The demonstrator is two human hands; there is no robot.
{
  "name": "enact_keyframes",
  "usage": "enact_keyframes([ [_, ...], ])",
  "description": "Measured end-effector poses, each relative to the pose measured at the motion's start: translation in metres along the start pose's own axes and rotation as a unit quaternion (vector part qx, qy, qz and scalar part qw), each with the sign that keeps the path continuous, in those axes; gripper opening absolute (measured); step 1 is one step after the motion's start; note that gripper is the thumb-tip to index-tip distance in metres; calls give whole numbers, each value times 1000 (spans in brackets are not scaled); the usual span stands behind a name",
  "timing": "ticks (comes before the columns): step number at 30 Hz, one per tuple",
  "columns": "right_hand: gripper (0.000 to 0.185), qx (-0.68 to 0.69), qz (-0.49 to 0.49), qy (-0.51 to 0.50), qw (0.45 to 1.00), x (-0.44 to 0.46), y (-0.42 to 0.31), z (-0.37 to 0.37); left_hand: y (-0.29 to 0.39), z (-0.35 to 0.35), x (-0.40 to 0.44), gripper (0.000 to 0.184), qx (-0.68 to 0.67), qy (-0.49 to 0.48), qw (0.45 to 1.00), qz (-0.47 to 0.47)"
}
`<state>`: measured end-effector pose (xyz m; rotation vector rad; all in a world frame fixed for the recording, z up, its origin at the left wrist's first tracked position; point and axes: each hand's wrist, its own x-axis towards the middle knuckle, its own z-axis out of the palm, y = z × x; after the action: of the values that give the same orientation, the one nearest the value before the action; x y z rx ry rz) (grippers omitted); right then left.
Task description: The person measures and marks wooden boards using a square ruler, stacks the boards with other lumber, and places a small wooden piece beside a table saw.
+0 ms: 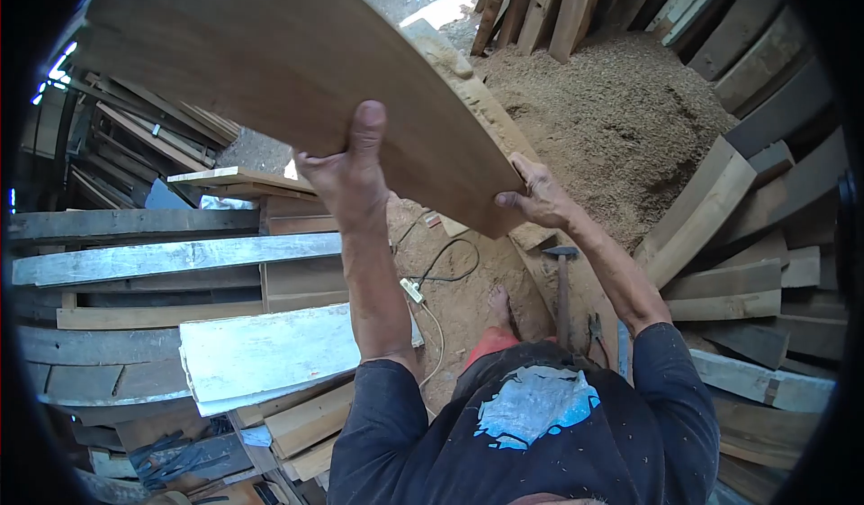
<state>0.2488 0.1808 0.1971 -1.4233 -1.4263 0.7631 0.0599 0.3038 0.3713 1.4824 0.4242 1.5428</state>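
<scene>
A wide, smooth brown wooden board (270, 55) is held up in front of me, slanting from the upper left down to the middle. My left hand (351, 167) grips its lower edge, thumb pressed on the near face and the other fingers hidden behind. At the board's near right end, my right hand (537, 194) clasps the edge with thumb and fingers. Below the right hand, a hammer (562, 293) lies on a long plank. Near it rests a pair of pliers (596, 332).
A heap of wood shavings (612, 118) covers the ground at the upper right. Stacked planks (135, 262) line the left, with a whitish board (270, 352) on top. More timber (720, 199) leans at right. A power strip (411, 290) with cables lies on the dusty floor.
</scene>
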Motion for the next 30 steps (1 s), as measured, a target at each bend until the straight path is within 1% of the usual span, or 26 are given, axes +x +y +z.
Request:
enact_keyframes([
  [3,56,13,-17,7,1000,-51,-43,-5,37,-14,-21,75,30,30,999,-9],
  [6,59,94,-17,-36,995,-94,-83,-9,80,-25,-69,92,52,6,997,61],
  [7,61,171,-15,-75,982,-106,-80,0,93,-31,-87,93,173,-28,976,131],
  [8,60,178,7,-110,978,-119,-79,8,104,-40,-106,95,291,-58,934,198],
  [9,60,183,28,-144,972,-131,-78,14,117,-49,-125,97,402,-84,874,261],
  [10,60,184,48,-176,966,-142,-80,17,131,-60,-144,94,450,-202,820,290],
  [11,60,203,62,-199,957,-152,-83,21,145,-71,-161,92,491,-313,750,314],
  [12,61,221,76,-224,946,-162,-89,25,162,-69,-184,85,575,-407,662,256],
  [13,63,240,91,-235,938,-170,-97,30,165,-64,-197,64,569,-424,655,261],
  [14,64,231,116,-251,933,-174,-97,38,161,-70,-198,58,545,-432,661,283],
  [16,63,236,137,-260,926,-180,-107,57,150,-84,-190,48,497,-449,666,328],
  [17,67,197,143,-280,928,-177,-111,64,151,-93,-185,45,498,-482,652,306],
  [19,70,174,116,-301,930,-161,-111,73,155,-103,-171,43,494,-548,622,262],
  [20,71,162,108,-313,929,-157,-111,75,155,-108,-164,43,472,-535,653,252],
  [21,74,331,239,-321,855,-160,-128,66,156,-113,-157,44,449,-521,684,243],
  [22,59,510,226,-384,735,-153,-100,68,157,-117,-150,46,426,-507,712,234],
  [23,50,468,151,-373,787,-149,-76,81,158,-124,-147,54,425,-495,741,158],
  [25,31,366,193,-288,863,-150,-80,104,148,-138,-148,57,383,-432,815,46],
  [26,46,203,55,-329,921,-153,-86,115,138,-146,-151,59,355,-396,847,-10],
  [27,58,194,-32,-324,925,-162,-108,130,123,-154,-153,67,310,-391,866,-13],
  [28,69,293,-26,-337,895,-172,-132,144,119,-156,-154,68,298,-377,874,-69],
  [29,61,354,-82,-225,904,-180,-144,168,115,-157,-158,68,284,-361,879,-130],
  [30,59,368,-23,-206,907,-180,-141,180,112,-158,-162,69,267,-344,879,-193],
])
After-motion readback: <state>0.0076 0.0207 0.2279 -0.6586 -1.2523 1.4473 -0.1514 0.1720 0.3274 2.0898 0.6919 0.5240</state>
